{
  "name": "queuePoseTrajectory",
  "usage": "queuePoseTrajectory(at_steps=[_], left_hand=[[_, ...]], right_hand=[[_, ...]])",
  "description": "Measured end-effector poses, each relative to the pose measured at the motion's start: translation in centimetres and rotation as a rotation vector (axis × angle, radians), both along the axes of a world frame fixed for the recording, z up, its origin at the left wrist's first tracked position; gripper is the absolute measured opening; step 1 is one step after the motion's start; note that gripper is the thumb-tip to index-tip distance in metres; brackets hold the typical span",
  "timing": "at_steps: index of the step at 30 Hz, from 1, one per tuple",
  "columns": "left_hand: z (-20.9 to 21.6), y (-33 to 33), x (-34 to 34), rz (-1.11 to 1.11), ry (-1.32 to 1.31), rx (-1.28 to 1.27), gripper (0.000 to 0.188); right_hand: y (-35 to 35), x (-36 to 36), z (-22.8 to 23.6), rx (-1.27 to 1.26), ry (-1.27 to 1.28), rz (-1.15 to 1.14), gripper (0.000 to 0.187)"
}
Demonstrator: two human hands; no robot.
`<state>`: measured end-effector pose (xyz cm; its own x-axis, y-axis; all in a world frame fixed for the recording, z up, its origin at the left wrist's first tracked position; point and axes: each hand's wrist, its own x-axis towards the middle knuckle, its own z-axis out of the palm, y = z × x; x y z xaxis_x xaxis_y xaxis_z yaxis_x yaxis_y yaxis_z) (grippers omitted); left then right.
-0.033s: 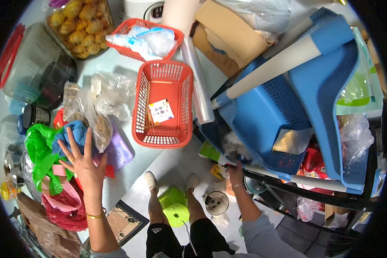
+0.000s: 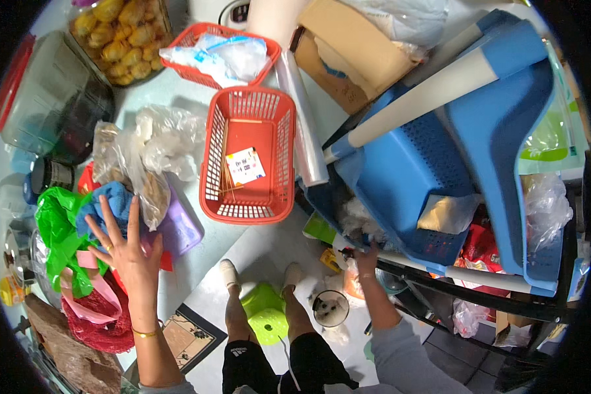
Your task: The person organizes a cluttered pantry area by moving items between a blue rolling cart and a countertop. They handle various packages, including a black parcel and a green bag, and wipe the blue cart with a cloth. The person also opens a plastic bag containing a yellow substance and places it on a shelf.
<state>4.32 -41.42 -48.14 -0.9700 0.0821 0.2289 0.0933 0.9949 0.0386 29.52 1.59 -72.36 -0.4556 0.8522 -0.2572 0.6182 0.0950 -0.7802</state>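
Observation:
Fingers spread wide, my left hand (image 2: 131, 253) is over the things on the left side of the table and holds nothing. Its fingertips are at a blue cloth (image 2: 111, 207). Around it are a green plastic bag (image 2: 62, 223), a red mesh bag (image 2: 98, 326) with pink straps, and a purple tray (image 2: 179, 226). My right hand (image 2: 366, 261) is at the near edge of a blue plastic litter box (image 2: 407, 177), by a black rail. Its fingers are small and partly hidden, so I cannot see what it grips, if anything.
An orange-red basket (image 2: 292, 157) holds thin sticks and a small card. Behind it is another red basket (image 2: 171, 59) with plastic bags. A clear film roll (image 2: 305, 125) and a cardboard box (image 2: 348, 49) lie alongside. Below are a green stool (image 2: 266, 315) and a round bowl (image 2: 330, 308).
My right hand has shifted slightly up and to the right along the litter box's edge. My left hand stays spread in nearly the same place.

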Motion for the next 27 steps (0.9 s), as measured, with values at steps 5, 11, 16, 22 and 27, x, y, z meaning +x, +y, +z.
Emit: queuePoseTrajectory(at_steps=[5, 11, 16, 22, 27], left_hand=[[-0.1, 0.0, 4.8, -0.18, 0.265, 0.228, 0.048], [-3.5, 1.0, 14.5, -0.574, 0.004, 0.55, 0.034], [-4.3, 4.1, 17.7, -0.522, -0.359, 0.831, 0.033], [-5.3, 5.0, 17.8, -0.498, -0.524, 0.934, 0.038], [-5.8, 4.9, 18.6, -0.432, -0.535, 0.971, 0.036]], right_hand=[[9.1, -2.4, -1.7, 0.416, -0.366, -0.186, 0.04], [12.3, -4.8, -2.6, 0.091, -0.698, 0.087, 0.041], [10.7, -4.2, -2.5, 0.365, -0.506, 0.047, 0.042], [9.6, -3.5, -1.2, 0.456, -0.484, 0.189, 0.044], [9.8, -4.7, -0.5, 0.316, -0.85, 0.437, 0.046]])
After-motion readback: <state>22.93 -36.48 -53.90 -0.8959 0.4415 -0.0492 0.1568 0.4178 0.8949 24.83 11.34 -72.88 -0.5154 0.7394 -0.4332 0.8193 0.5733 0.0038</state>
